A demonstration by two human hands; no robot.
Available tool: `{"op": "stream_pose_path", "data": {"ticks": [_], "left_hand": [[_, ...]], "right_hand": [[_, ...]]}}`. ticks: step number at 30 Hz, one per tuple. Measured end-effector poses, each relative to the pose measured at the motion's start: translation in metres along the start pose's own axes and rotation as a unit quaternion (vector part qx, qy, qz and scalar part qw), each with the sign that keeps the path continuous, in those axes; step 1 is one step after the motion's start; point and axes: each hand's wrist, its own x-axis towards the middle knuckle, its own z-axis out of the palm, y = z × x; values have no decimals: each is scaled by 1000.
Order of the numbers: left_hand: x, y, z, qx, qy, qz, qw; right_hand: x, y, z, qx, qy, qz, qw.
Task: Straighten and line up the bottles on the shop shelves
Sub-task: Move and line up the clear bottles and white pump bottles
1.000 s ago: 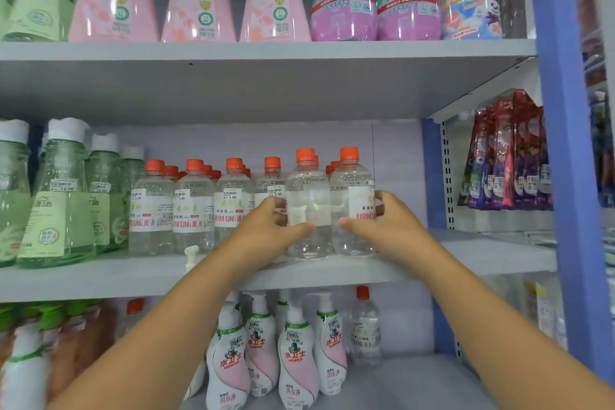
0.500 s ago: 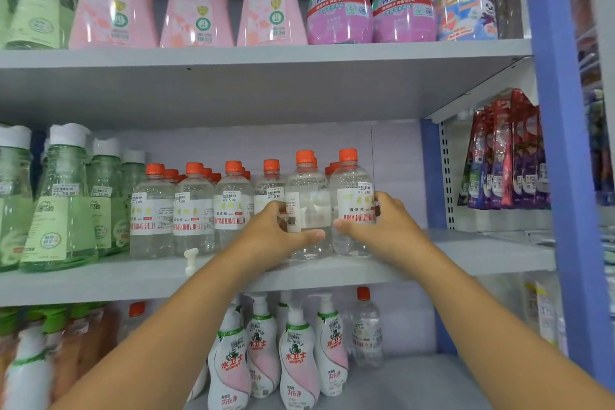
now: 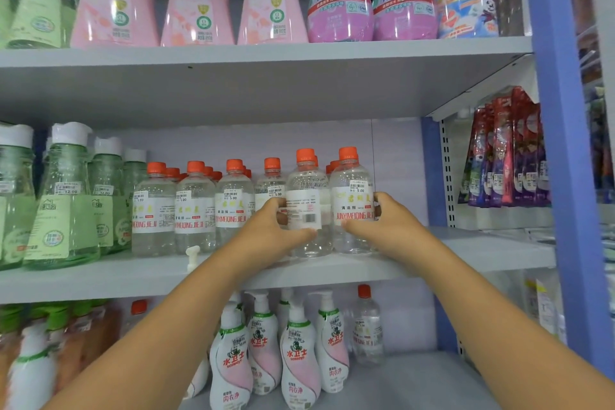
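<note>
A row of clear bottles with orange caps [image 3: 194, 206] stands on the middle shelf [image 3: 133, 276]. My left hand [image 3: 271, 226] grips the second bottle from the right [image 3: 306, 196], whose back label with a barcode faces me. My right hand [image 3: 389, 226] grips the rightmost bottle [image 3: 351, 190], whose front label with red lettering faces me. Both bottles stand upright at the shelf's front, close together. More orange caps show behind the front row.
Green bottles with white caps [image 3: 63, 203] stand left of the clear row. Pink and purple detergent bottles [image 3: 339, 0] fill the top shelf. White pump bottles [image 3: 299, 356] stand on the bottom shelf. A blue upright post [image 3: 562, 176] borders the right; hanging packets [image 3: 506, 150] lie behind it.
Both hands have turned their bottles: the right bottle's front label now faces me, and the left one shows its back label. The bottles stay at the same spot.
</note>
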Motion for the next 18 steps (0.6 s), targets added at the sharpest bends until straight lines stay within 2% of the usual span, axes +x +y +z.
{"op": "stream_pose_path", "data": {"ticks": [4, 8, 13, 18], "left_hand": [[-2, 2, 4, 23, 16, 1, 1000], [-3, 3, 1, 40, -11, 9, 999], [-1, -1, 3, 20, 8, 10, 1000], [-2, 0, 5, 53, -3, 21, 998]], "right_hand": [[2, 0, 4, -24, 30, 4, 999], [0, -2, 1, 4, 5, 3, 1000], [-1, -1, 0, -8, 0, 3, 1000], [0, -1, 2, -13, 10, 9, 1000]]}}
